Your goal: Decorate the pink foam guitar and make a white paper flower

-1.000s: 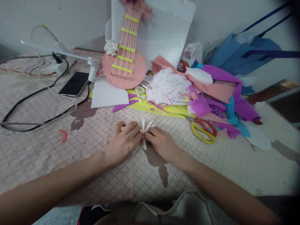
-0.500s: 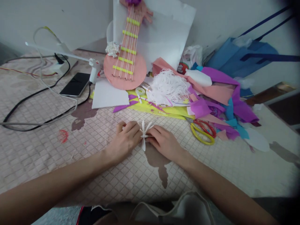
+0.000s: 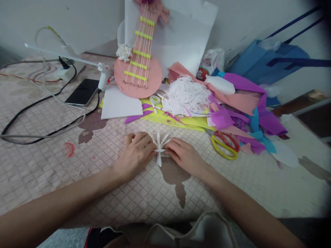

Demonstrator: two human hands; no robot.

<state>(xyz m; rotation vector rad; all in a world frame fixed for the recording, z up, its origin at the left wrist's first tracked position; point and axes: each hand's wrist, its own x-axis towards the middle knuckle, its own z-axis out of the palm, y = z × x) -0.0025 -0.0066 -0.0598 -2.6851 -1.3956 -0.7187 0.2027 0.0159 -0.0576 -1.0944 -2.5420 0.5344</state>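
Observation:
Between my hands, just above the patterned cloth, is a small white paper flower (image 3: 159, 150) with narrow petals spread out like a fan. My left hand (image 3: 138, 150) pinches it from the left, fingers bent and closed. From the right, my right hand (image 3: 184, 155) grips it with thumb and fingers together. Both sets of fingertips are partly hidden behind petals and knuckles. Beyond my hands stands a pink paper guitar shape (image 3: 139, 77) with white strings and yellow strips, leaning against a white board (image 3: 181, 38).
Scissors (image 3: 224, 146) with red and yellow handles lie right of my hands. Behind are a heap of white string (image 3: 187, 94) and coloured paper scraps (image 3: 271, 113). At left are a glue gun (image 3: 103, 76), a phone (image 3: 82, 92) and looping cables (image 3: 33, 103).
The white petals have spread wider, and more of them show between my hands. My hands are slightly farther apart, both still gripping the flower.

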